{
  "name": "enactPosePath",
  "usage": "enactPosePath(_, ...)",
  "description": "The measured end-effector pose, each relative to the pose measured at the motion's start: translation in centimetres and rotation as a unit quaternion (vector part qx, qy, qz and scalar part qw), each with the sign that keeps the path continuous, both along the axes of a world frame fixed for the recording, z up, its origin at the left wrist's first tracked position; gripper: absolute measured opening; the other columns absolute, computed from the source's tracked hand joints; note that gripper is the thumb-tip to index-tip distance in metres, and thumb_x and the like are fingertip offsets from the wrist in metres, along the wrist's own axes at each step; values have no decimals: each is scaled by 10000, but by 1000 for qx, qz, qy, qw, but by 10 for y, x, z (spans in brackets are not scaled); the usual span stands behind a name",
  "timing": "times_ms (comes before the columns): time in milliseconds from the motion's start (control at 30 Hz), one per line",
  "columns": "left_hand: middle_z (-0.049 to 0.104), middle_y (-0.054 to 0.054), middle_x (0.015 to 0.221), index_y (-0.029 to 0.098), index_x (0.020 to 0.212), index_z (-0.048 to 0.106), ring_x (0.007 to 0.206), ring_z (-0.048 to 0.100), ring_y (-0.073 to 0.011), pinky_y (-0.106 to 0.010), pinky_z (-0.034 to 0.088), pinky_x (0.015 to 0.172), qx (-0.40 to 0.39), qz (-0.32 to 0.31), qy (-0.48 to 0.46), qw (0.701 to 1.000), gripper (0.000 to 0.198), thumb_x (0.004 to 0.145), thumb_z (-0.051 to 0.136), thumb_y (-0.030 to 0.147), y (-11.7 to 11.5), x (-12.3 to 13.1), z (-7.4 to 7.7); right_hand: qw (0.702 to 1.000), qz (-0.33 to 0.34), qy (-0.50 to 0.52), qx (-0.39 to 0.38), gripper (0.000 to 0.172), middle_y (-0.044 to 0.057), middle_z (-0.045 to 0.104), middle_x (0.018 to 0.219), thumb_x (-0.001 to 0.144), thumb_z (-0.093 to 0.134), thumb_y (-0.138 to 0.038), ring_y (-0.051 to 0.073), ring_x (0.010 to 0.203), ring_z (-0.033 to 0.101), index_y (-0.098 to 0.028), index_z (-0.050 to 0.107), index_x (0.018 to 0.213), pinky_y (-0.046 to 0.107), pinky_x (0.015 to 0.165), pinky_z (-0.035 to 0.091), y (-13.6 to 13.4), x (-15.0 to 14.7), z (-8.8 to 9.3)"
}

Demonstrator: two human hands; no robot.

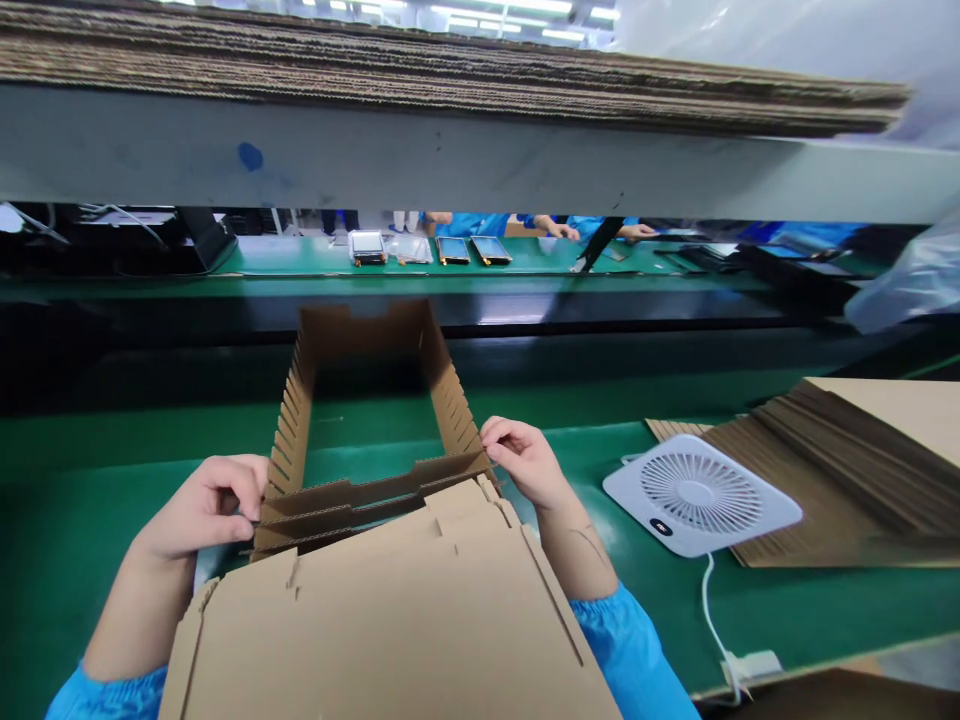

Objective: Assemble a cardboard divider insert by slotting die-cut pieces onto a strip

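L hand (202, 505) & R hand (523, 458) are pinching opposite sides of the slotted cardb. frame (367, 335), at the ends of the dividers (330, 495). It's standing btwn the near & far edges of the surface (825, 615), w/ a fan (697, 495) sitting to its right.

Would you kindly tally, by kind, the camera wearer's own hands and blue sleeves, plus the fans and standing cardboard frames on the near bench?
Own hands: 2 (left hand, right hand)
Blue sleeves: 2 (left sleeve, right sleeve)
Fan: 1
Standing cardboard frame: 1
Total: 6
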State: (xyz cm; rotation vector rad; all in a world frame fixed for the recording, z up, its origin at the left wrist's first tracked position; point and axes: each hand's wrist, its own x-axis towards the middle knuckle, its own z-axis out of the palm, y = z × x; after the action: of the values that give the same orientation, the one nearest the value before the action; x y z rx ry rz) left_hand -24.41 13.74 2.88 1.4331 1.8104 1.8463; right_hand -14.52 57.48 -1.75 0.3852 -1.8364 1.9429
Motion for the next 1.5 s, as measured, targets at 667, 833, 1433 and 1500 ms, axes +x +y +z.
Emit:
enactPosePath(667,558,-12,758,161,722,702,654,528,-134,-247,424,600,-5,66,-29,997,430,869,911,506,-3,-7,-5,996,87,-10,11,254,33,630,800,909,874,-378,159,721,556,-213,716,800,269,636,412,-1,8,4)
enactPosePath(833,543,-6,776,170,766,700,667,499,-131,-245,401,612,6,48,-42,998,424,864,913,523,-5,-7,-9,996,87,-9,8,257,33,631,800,904,877,-394,163,726,564,-217,720,802,274,644,424,-2,8,4)
enactPosePath(1433,615,-33,760,168,932,682,644,527,-159,-270,412,585,-199,-1,-119,973,795,716,793,925,-41,36,36,969,210,-71,106,457,30,672,611,796,963,-575,164,473,572,-230,837,1069,302,466,397,37,53,28)
enactPosePath(1500,622,-34,844,189,1071,642,700,558,-170,-260,446,611,-195,65,-170,964,847,761,689,977,-43,72,41,958,251,-98,100,521,66,741,675,797,968,-561,198,528,668,-226,826,1169,305,494,463,37,59,31)
